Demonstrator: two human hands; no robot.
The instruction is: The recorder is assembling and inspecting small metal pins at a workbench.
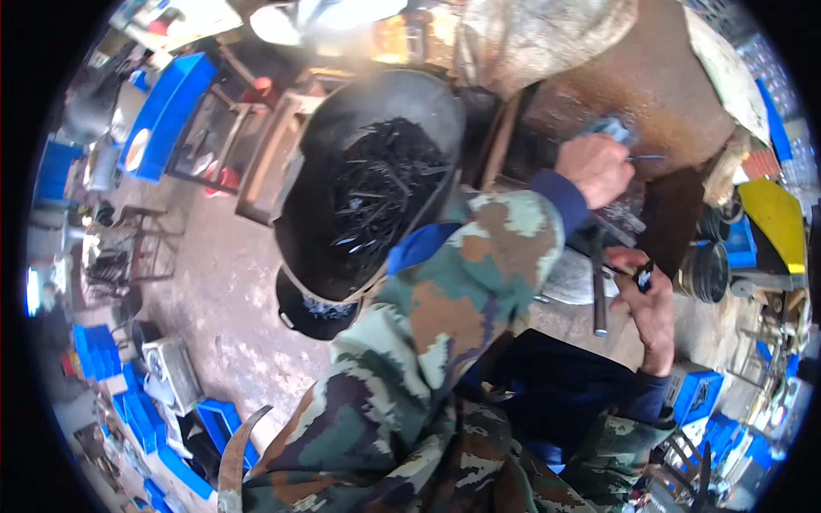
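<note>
My left hand (596,168) is closed, fingers curled down at the brown metal surface of a machine (650,94). A blurred pale-blue thing (611,128) shows just past its knuckles, and a thin dark rod (646,157) pokes out beside the fingers; what the hand grips is hidden. Lower down, my right hand (650,303) has its fingers bent round a small black piece (643,275) with a shiny face. Between the hands, a dark metal bar (599,291) points down toward my lap. Left of my left arm stands a black tub (299,231) with many thin black strips (389,188) inside.
A smaller black bucket (312,321) stands below the tub. Whitish sheeting (547,38) drapes over the machine's far side. Right of my hands are a metal drum (708,272) and a yellow panel (774,222). Several blue bins, like this one (171,115), stand around the floor.
</note>
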